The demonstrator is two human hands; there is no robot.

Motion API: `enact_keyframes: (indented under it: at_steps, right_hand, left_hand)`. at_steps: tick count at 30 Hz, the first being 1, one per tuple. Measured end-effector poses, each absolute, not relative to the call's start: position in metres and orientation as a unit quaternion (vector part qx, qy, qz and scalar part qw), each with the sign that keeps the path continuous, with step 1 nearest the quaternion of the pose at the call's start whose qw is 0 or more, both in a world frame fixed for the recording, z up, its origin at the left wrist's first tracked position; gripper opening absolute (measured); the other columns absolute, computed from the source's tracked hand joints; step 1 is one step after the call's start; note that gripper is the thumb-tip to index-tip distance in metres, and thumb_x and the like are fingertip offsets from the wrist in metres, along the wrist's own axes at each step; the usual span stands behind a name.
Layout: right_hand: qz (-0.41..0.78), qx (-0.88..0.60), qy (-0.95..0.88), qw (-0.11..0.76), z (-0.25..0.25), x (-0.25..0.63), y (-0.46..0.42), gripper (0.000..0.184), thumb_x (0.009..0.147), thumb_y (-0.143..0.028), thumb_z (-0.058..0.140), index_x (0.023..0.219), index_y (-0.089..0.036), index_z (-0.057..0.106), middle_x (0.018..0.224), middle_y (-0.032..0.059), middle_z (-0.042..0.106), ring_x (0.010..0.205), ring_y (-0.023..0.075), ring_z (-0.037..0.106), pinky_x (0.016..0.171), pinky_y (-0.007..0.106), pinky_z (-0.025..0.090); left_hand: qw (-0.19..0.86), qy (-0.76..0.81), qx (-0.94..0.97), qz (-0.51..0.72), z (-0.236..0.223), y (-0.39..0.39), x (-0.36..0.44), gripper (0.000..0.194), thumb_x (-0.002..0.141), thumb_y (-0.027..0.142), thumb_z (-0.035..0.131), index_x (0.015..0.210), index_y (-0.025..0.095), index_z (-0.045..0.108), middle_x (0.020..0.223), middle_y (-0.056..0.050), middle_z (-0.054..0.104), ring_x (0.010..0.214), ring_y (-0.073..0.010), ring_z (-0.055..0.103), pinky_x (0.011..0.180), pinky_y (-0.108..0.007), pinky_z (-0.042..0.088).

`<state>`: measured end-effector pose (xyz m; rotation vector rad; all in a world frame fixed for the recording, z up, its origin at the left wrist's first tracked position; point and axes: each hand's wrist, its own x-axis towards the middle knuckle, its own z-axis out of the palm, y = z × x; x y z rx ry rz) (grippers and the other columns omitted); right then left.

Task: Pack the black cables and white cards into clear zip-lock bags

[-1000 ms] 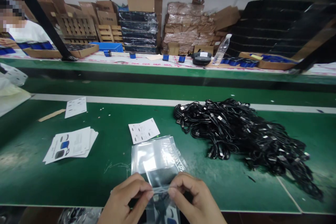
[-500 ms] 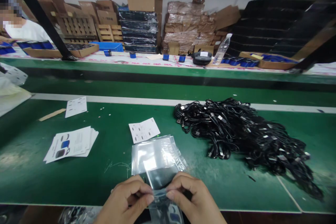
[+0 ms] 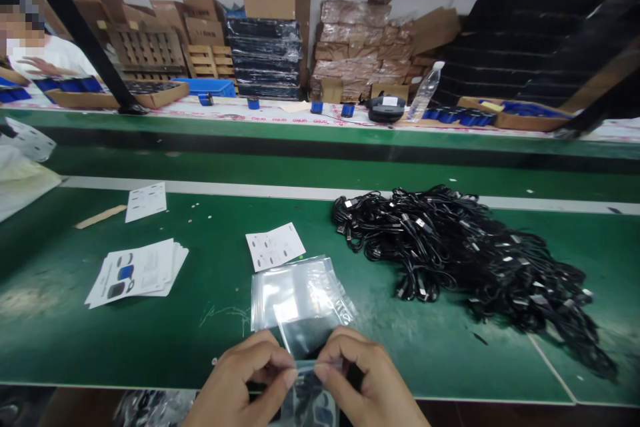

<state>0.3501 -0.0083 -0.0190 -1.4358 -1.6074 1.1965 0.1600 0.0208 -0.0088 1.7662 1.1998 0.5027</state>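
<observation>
Both hands pinch the top edge of a clear plastic bag (image 3: 309,397) at the table's front edge. My left hand (image 3: 250,380) grips the edge on one side, and my right hand (image 3: 365,380) grips it a short way across. Inside the bag something dark and a printed sheet with a blue picture show through; its lower end is cut off by the frame. Just beyond my fingers lies a stack of empty clear bags (image 3: 295,287). A folded white leaflet (image 3: 275,247) rests behind that stack.
A heap of black cables (image 3: 450,247) covers the right of the green table (image 3: 215,307). Printed cards (image 3: 133,273) and another leaflet (image 3: 145,201) lie left. A shelf behind holds blue cylinders (image 3: 347,109), a plastic bottle (image 3: 426,92) and trays. A person (image 3: 55,57) is at far left.
My fingertips have come slightly closer together on the bag's top edge, the left hand shifting a little rightward. The far-left person's hand has risen. Things on the table stay put.
</observation>
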Motion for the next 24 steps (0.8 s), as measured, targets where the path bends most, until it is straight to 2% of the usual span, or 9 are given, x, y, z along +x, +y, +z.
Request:
enact_keyframes:
  at_steps: [3,8,13,17,24]
  right_hand:
    - [0.474,-0.544,-0.614,0.321,-0.018,0.349,-0.008,0.013,0.080,-0.013,0.056,0.071,-0.016,0.065,0.071,0.0004,0.056,0.065,0.0139,0.056,0.059,0.022,0.042]
    - [0.475,-0.540,-0.630,0.293,-0.018,0.347,-0.006,0.013,0.077,-0.010,0.056,0.071,-0.016,0.066,0.072,0.0010,0.057,0.066,0.0143,0.058,0.060,0.022,0.042]
    - [0.439,-0.541,-0.656,0.291,-0.019,0.346,-0.008,0.012,0.077,-0.008,0.054,0.072,-0.015,0.062,0.073,0.0014,0.058,0.066,0.0140,0.057,0.059,0.021,0.041]
    - [0.461,-0.537,-0.646,0.285,-0.018,0.346,-0.008,0.011,0.076,-0.008,0.055,0.071,-0.015,0.061,0.073,0.0012,0.058,0.066,0.0141,0.057,0.059,0.021,0.040]
    - [0.516,-0.550,-0.581,0.308,-0.018,0.349,-0.006,0.012,0.080,-0.020,0.056,0.069,-0.017,0.059,0.068,-0.0012,0.052,0.065,0.0140,0.053,0.060,0.022,0.039]
  left_hand:
    - [0.462,0.474,0.730,0.170,-0.009,0.021,0.160,0.020,0.085,0.027,0.052,0.072,0.020,0.065,0.068,0.002,0.055,0.061,-0.0114,0.058,0.053,-0.016,0.043]
    - [0.399,0.474,0.769,0.157,-0.010,0.019,0.161,0.017,0.083,0.020,0.052,0.069,0.019,0.061,0.069,0.002,0.059,0.064,-0.0123,0.062,0.057,-0.018,0.044]
    - [0.403,0.467,0.776,0.134,-0.008,0.021,0.163,0.019,0.087,0.024,0.052,0.073,0.020,0.064,0.072,0.001,0.062,0.066,-0.0124,0.063,0.058,-0.017,0.044]
    - [0.390,0.458,0.790,0.114,-0.005,0.022,0.165,0.018,0.086,0.021,0.052,0.072,0.020,0.062,0.074,0.002,0.064,0.070,-0.0129,0.063,0.063,-0.018,0.043]
    - [0.397,0.470,0.772,0.156,0.001,0.022,0.164,0.021,0.087,0.026,0.048,0.069,0.020,0.059,0.069,0.002,0.057,0.064,-0.0126,0.060,0.058,-0.019,0.042]
